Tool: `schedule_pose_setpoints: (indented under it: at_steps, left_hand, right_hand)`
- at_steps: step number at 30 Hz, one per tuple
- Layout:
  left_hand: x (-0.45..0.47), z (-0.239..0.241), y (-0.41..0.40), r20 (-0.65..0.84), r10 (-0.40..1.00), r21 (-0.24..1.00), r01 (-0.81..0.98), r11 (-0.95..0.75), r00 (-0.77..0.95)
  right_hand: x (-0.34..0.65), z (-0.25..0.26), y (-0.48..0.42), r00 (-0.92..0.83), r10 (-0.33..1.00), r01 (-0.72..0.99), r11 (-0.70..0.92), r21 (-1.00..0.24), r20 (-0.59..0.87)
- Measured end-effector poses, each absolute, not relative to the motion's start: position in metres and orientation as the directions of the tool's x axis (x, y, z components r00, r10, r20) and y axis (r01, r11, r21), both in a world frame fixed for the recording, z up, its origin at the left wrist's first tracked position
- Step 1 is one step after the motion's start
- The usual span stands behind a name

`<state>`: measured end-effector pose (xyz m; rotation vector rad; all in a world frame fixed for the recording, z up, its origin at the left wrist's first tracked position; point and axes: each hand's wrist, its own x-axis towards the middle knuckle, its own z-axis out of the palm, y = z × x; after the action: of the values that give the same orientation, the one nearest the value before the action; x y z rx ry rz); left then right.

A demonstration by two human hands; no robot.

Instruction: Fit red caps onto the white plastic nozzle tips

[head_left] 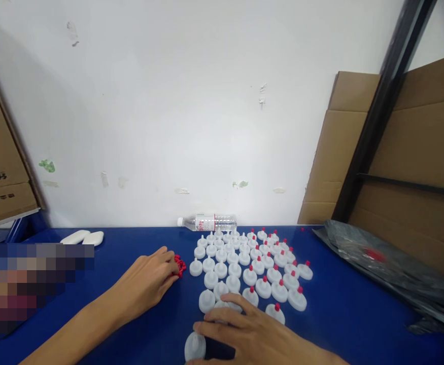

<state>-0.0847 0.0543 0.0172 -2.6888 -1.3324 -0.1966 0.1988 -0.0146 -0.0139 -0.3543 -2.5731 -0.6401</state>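
Many white bottle caps (244,266) stand in rows on the blue table (138,238); several on the right carry small red tips (281,282). My left hand (149,281) rests on the table with its fingers curled over a small pile of red tips (179,264) beside the caps' left edge. My right hand (252,334) lies near the front edge, fingers bent over the nearest white caps, thumb beside one white cap (195,347). What lies under its palm is hidden.
A clear water bottle (208,222) lies on its side against the white wall. Two white oblong pieces (82,237) lie at the back left. A dark plastic bag (393,268) covers the table's right side. Cardboard boxes (415,147) stand right and left.
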Motion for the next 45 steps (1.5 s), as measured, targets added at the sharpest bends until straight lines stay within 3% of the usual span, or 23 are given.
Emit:
schedule_pose_setpoints:
  at_steps: [10,15,20,26,33,37,42,45]
  left_hand:
    - [-0.075,0.027,0.037,0.262,0.751,0.010,0.776,-0.630,0.606]
    - [-0.062,0.019,0.024,0.408,0.615,0.105,0.635,-0.766,0.675]
    - [-0.051,0.019,0.011,0.524,0.473,0.136,0.478,-0.868,0.708]
    - [-0.049,0.018,0.008,0.590,0.386,0.054,0.443,-0.895,0.709]
    - [-0.051,0.016,0.011,0.600,0.345,-0.015,0.442,-0.897,0.721]
    - [-0.051,0.014,0.010,0.592,0.349,0.004,0.430,-0.903,0.727]
    - [-0.051,0.013,0.011,0.658,0.273,-0.045,0.399,-0.916,0.702]
    - [-0.050,0.012,0.011,0.673,0.245,-0.065,0.386,-0.920,0.698]
  right_hand:
    - [0.193,-0.038,-0.009,-0.777,0.163,0.392,0.881,0.266,0.608]
    - [0.196,-0.027,-0.010,-0.831,0.134,0.345,0.886,0.311,0.539]
    - [0.199,-0.005,-0.017,-0.833,0.213,0.357,0.912,0.203,0.510]
    - [0.204,-0.004,-0.016,-0.833,0.264,0.374,0.916,0.143,0.486]
    - [0.209,0.008,-0.016,-0.855,0.400,0.445,0.893,0.068,0.331]
    - [0.209,0.014,-0.023,-0.835,0.406,0.415,0.908,-0.060,0.372]
    - [0.208,0.023,-0.033,-0.619,0.592,0.500,0.804,-0.322,0.516]
    - [0.208,0.024,-0.032,-0.587,0.583,0.470,0.810,-0.350,0.561]
